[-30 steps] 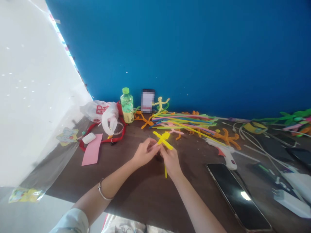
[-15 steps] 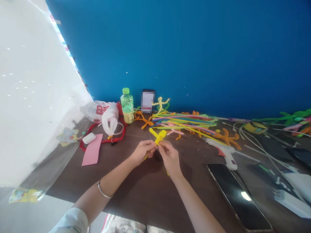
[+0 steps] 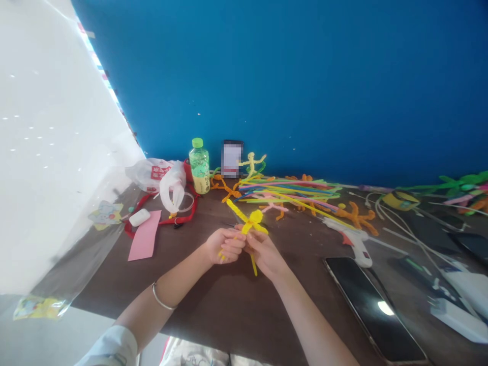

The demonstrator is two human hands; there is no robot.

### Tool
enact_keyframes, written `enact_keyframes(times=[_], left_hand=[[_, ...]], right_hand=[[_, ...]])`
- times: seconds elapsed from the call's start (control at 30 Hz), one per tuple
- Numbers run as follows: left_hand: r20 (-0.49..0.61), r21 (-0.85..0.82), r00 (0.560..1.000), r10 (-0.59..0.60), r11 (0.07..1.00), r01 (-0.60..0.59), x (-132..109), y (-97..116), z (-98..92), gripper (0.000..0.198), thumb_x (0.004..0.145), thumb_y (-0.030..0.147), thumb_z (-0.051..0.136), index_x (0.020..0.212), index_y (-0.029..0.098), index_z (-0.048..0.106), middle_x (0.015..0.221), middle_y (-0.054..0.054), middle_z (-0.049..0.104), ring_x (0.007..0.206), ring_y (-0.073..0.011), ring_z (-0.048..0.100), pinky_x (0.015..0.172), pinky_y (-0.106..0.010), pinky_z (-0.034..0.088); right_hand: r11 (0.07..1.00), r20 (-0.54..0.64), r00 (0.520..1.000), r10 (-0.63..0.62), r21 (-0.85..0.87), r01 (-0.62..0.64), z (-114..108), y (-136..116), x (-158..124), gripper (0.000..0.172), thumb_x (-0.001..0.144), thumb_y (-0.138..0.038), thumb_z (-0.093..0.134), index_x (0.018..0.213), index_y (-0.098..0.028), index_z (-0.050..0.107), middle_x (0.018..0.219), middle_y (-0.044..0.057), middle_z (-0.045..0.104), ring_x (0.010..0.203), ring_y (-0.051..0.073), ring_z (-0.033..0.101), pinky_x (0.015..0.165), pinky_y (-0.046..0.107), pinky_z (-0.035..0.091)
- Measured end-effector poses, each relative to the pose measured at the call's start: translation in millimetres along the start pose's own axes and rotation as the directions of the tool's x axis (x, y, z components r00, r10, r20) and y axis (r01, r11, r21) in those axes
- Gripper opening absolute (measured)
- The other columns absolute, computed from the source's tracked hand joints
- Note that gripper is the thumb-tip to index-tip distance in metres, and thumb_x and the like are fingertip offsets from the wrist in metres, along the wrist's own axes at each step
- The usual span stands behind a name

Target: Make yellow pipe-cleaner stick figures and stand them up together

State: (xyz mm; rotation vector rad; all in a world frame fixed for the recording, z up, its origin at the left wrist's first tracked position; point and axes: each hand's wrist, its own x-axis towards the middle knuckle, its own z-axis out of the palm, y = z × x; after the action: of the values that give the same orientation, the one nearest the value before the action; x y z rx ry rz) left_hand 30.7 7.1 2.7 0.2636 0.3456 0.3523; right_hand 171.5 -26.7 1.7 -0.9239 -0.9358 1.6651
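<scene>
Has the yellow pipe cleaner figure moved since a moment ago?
Yes: the yellow figure has turned left, its long arm now reaching closer to the bottle.

A deep blue wall (image 3: 290, 86) rises behind the dark brown tabletop (image 3: 229, 310), with a white panel (image 3: 49, 112) slanting in at the left and pale floor (image 3: 38, 330) below.

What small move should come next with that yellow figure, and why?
Probably bend the lower stem of the yellow pipe-cleaner figure: the left hand and right hand hold it, and that stem sticks out unshaped, unlike the limbs of the orange pipe-cleaner figure.
</scene>
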Motion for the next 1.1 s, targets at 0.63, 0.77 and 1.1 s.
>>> enact_keyframes(times=[0.63, 0.77, 1.1], left_hand=[[-0.099, 0.711, 0.795, 0.599, 0.601, -0.365, 12, -11, 0.9, 0.021, 0.072, 0.036, 0.052, 0.071, 0.015, 0.048, 0.051, 0.002, 0.046, 0.038, -0.0074, 0.037, 0.038, -0.020, 0.029], [0.085, 0.959, 0.513, 0.854, 0.070, -0.275, 11, -16, 1.7, 0.018, 0.071, 0.032, 0.057, 0.083, 0.020, 0.056, 0.075, -0.004, 0.057, 0.067, -0.0137, 0.051, 0.064, -0.024, 0.040], [-0.105, 0.849, 0.639, 0.762, 0.403, -0.341, 13, -9, 1.8, 0.023, 0.074, 0.037, 0.054, 0.070, 0.014, 0.056, 0.051, 0.004, 0.039, 0.041, -0.0052, 0.031, 0.040, -0.019, 0.022]], right_hand=[[0.964, -0.134, 0.965, -0.223, -0.176, 0.199, -5, 3, 4, 0.031, 0.069, -0.048, 0.060, 0.078, -0.018, 0.059, 0.061, -0.001, 0.053, 0.055, 0.012, 0.050, 0.053, 0.026, 0.042], [0.929, -0.289, 0.910, -0.298, -0.306, 0.207, -12, 13, 7, 0.034, 0.067, -0.050, 0.060, 0.074, -0.017, 0.057, 0.060, -0.001, 0.052, 0.052, 0.011, 0.047, 0.047, 0.023, 0.039], [0.707, -0.179, 0.811, -0.558, -0.614, 0.351, -7, 3, 5, 0.018, 0.071, -0.034, 0.060, 0.081, -0.019, 0.064, 0.092, 0.006, 0.060, 0.087, 0.019, 0.055, 0.078, 0.032, 0.044]])
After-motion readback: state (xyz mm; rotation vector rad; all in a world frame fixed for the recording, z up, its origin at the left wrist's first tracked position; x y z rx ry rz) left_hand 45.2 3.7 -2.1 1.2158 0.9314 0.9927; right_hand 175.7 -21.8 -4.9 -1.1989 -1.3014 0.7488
